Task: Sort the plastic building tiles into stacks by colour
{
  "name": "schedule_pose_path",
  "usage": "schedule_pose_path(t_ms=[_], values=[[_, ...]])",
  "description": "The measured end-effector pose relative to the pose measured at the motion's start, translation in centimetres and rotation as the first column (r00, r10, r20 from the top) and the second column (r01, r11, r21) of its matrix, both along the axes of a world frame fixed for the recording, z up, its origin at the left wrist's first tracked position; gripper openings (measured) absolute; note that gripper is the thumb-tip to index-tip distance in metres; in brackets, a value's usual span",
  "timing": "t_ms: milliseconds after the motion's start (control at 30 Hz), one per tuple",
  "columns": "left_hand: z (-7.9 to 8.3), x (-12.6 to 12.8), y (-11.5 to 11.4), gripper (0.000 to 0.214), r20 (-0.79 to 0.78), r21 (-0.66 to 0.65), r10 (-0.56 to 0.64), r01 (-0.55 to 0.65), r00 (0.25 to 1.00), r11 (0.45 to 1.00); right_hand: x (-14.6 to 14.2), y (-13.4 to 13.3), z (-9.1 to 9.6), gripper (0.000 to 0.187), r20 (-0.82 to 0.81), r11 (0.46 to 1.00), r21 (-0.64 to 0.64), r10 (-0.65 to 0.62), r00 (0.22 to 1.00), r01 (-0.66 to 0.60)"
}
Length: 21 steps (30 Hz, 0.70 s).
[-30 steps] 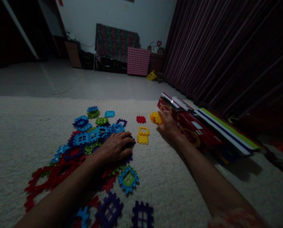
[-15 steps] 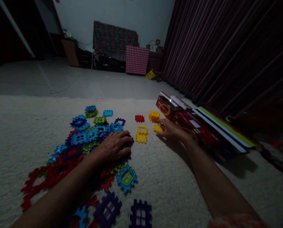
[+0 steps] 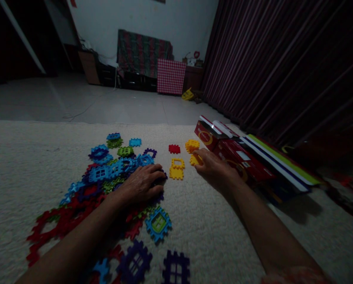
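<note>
My left hand [image 3: 143,182] rests palm down on a heap of plastic interlocking blocks, its fingers loosely spread over a dark purple block [image 3: 165,174]. Blue window blocks [image 3: 100,172] and red blocks [image 3: 49,225] lie beside and under that forearm. My right hand [image 3: 210,163] pinches a yellow interlocking block [image 3: 195,159] low over the mat; its fingers partly hide the piece. Just beyond it sits a small stack of yellow blocks [image 3: 192,145]. Two overlapping yellow blocks [image 3: 177,172] lie between my hands, with a red block [image 3: 174,148] behind them.
To the right, an opened red box [image 3: 244,157] with raised flaps lies close to my right forearm. A blue and green block [image 3: 158,223] and purple window blocks [image 3: 175,266] are on the pale mat [image 3: 214,244] near me. A dark curtain [image 3: 271,63] hangs at the right.
My right hand has shifted slightly left and closed further over the yellow block. My left hand stays in place on the heap.
</note>
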<state>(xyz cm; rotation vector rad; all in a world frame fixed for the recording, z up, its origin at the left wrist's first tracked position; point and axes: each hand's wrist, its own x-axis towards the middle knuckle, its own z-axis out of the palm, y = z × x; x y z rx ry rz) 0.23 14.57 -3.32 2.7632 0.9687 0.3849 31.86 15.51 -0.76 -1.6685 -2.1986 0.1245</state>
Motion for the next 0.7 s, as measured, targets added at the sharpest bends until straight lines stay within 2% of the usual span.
schedule_pose_path(t_ms=[133,233,300,433,700], values=[[-0.1,0.0,0.0,0.035,0.007,0.005,0.002,-0.002,1.0,1.0,0.0,0.9,-0.1,0.05,-0.026,0.986,0.151,0.073,0.997,-0.069],[-0.2,0.0,0.0,0.034,0.011,0.019,0.006,-0.006,1.0,1.0,0.4,2.5,-1.1,0.057,0.01,0.964,0.248,0.095,0.995,-0.094],[-0.3,-0.1,0.0,0.034,0.009,0.017,0.009,-0.009,1.0,1.0,0.7,3.4,-2.0,0.055,0.057,0.952,0.289,0.092,0.994,-0.105],[-0.2,0.0,0.0,0.034,-0.006,0.006,0.016,-0.016,1.0,1.0,1.2,4.2,-3.1,0.053,0.106,0.944,0.318,0.061,0.993,-0.092],[0.0,0.0,0.0,0.036,-0.012,0.009,0.009,-0.009,1.0,1.0,1.4,4.8,-3.2,0.059,0.11,0.943,0.314,0.08,0.991,-0.111]])
